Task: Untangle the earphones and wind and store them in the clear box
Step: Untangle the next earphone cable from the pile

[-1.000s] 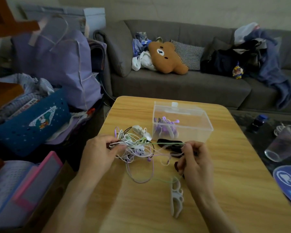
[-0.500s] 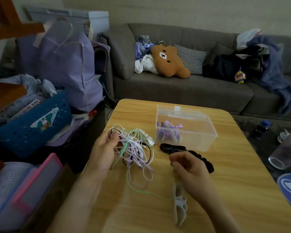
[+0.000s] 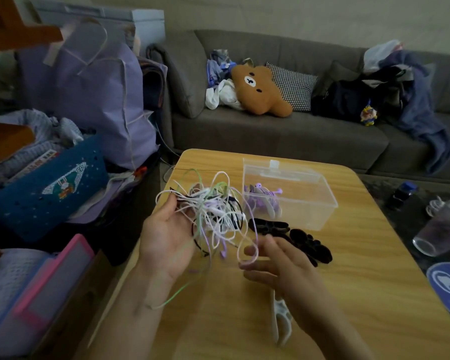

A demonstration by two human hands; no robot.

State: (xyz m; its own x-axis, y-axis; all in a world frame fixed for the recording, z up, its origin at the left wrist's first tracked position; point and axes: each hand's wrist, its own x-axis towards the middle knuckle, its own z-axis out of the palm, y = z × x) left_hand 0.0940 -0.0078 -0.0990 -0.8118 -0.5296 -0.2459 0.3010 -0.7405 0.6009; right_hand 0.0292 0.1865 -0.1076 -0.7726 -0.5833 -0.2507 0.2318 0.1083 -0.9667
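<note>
Head view: I see the left hand (image 3: 166, 240) cupping the tangled earphones (image 3: 213, 211), fingers curled round them. The right hand (image 3: 283, 268) hovers spread, near the clear box (image 3: 309, 203).

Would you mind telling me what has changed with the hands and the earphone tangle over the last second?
The left hand has lifted the earphone tangle off the table and now cradles it palm up. The right hand let go of the green cord it was pulling taut and now reaches towards the tangle with its fingers spread. The clear box, black winders and white winder stayed put.
</note>
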